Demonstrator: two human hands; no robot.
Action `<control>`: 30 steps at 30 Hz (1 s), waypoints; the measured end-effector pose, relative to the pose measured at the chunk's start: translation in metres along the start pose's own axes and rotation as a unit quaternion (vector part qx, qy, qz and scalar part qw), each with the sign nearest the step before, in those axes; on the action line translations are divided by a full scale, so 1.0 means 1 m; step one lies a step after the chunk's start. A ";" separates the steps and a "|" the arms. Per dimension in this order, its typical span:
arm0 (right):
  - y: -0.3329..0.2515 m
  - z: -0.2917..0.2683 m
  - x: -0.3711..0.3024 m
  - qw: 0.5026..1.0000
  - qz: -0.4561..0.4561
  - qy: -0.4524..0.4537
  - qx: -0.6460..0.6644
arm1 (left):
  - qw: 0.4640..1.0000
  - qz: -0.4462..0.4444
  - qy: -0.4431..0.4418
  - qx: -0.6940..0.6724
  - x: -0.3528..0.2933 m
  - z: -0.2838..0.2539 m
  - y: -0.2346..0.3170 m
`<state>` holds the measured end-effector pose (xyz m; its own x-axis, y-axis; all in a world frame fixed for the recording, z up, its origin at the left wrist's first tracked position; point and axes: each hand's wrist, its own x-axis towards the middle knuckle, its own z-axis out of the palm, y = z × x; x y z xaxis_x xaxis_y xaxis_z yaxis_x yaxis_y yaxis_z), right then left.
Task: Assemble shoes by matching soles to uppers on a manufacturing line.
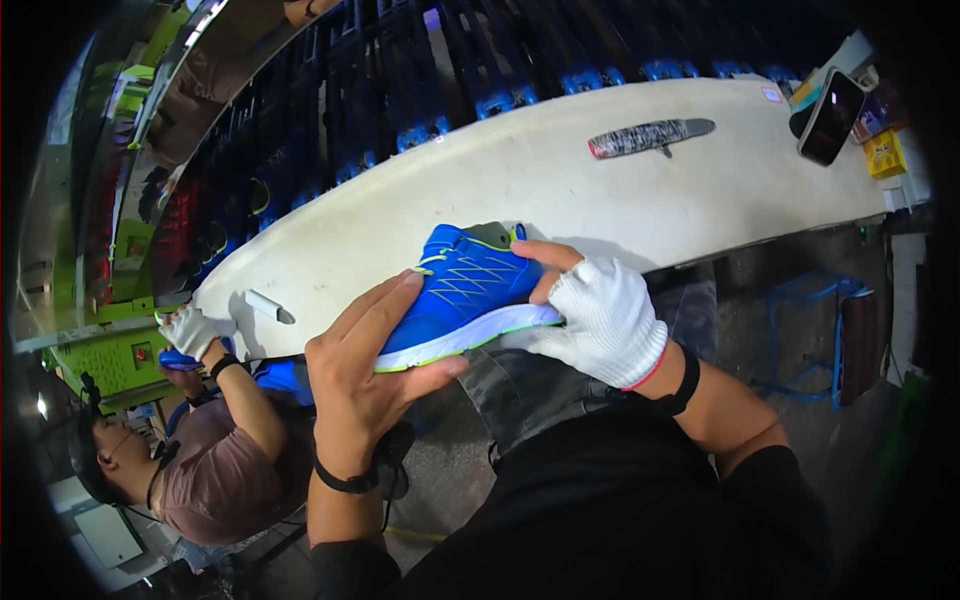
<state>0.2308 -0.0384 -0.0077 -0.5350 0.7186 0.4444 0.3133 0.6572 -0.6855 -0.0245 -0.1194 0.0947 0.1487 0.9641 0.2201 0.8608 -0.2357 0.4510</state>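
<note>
Between my hands is a blue sneaker [470, 285] with yellow-green stitching and a white sole edged in green. It is held side-on above the near edge of the white worktable, its toe towards my left. Bare and wrapped round the toe end, my left hand [365, 350] has its thumb along the sole. My right hand [600, 320], in a white glove with bare fingertips, grips the heel end; its index finger touches the heel collar. Part of the toe is hidden behind my left fingers.
On the white table [520, 180] lie a knife with a wrapped handle [650, 138] and, at far left, a small blade-like tool [268, 307]. A phone [833, 115] stands at far right. Behind runs a dark rack [480, 60]. A co-worker [220, 450] sits at left; a stool [840, 340] is at right.
</note>
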 end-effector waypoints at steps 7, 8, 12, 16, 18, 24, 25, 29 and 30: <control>0.002 0.008 0.000 0.999 0.048 0.000 0.018 | 0.996 -0.001 0.084 0.029 -0.020 0.017 0.011; 0.004 0.005 -0.001 0.999 0.050 -0.006 0.020 | 0.995 -0.003 0.088 0.038 -0.021 0.019 0.016; 0.006 -0.016 -0.009 0.995 0.069 -0.069 -0.031 | 0.998 0.026 0.031 0.058 -0.010 0.011 0.052; -0.022 -0.064 0.001 0.997 -0.038 -0.012 -0.059 | 0.989 0.075 0.090 -0.090 0.001 0.034 0.051; -0.040 -0.080 0.001 0.994 -0.029 -0.017 0.103 | 0.971 0.104 0.179 -0.116 0.002 0.076 0.049; -0.037 -0.081 0.007 0.996 -0.038 0.004 0.084 | 0.941 0.095 0.309 -0.101 -0.003 0.121 0.056; -0.036 -0.081 0.006 0.996 -0.041 -0.008 0.077 | 0.938 0.087 0.319 -0.108 -0.003 0.119 0.056; -0.033 -0.075 0.004 0.996 -0.038 0.010 0.084 | 0.933 0.117 0.303 -0.154 -0.010 0.116 0.054; -0.033 -0.076 0.004 0.994 -0.038 0.008 0.103 | 0.932 0.143 0.281 -0.177 -0.011 0.116 0.052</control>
<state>0.2776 -0.0394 0.0603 -0.5379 0.6734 0.5072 0.1044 0.6502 -0.7526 0.0746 -0.1280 0.0154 -0.0167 0.6632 0.7482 0.5952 -0.5947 0.5404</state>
